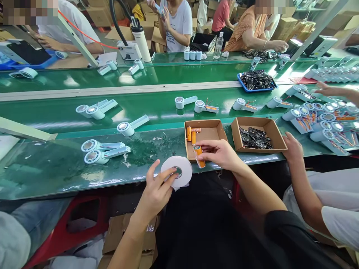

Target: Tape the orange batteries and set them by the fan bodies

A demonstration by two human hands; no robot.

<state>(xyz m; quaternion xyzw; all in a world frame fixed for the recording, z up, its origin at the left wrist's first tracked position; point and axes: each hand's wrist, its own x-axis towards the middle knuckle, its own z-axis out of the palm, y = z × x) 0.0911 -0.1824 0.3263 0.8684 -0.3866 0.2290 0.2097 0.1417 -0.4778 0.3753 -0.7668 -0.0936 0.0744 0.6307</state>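
A roll of white tape [168, 164] is held by my left hand [158, 186], with fingers at its central hole and the thumb raised. My right hand [221, 154] pinches an orange cylindrical battery [199, 157] at the near edge of a cardboard box [220, 130]. Something whitish clings to the battery's lower part. Inside that box, at its left side, lie several more orange batteries [193, 137]. Two pale blue housings with round heads [97, 157] rest on the green bench to the left of my hands.
A second cardboard box [276, 140] with black circuit boards stands at the right, a co-worker's hand [293, 147] beside it. More housings [126, 129] sit along the green conveyor [157, 108], crowding at the far right. A blue tray [258, 89] holds boards. People work across the line.
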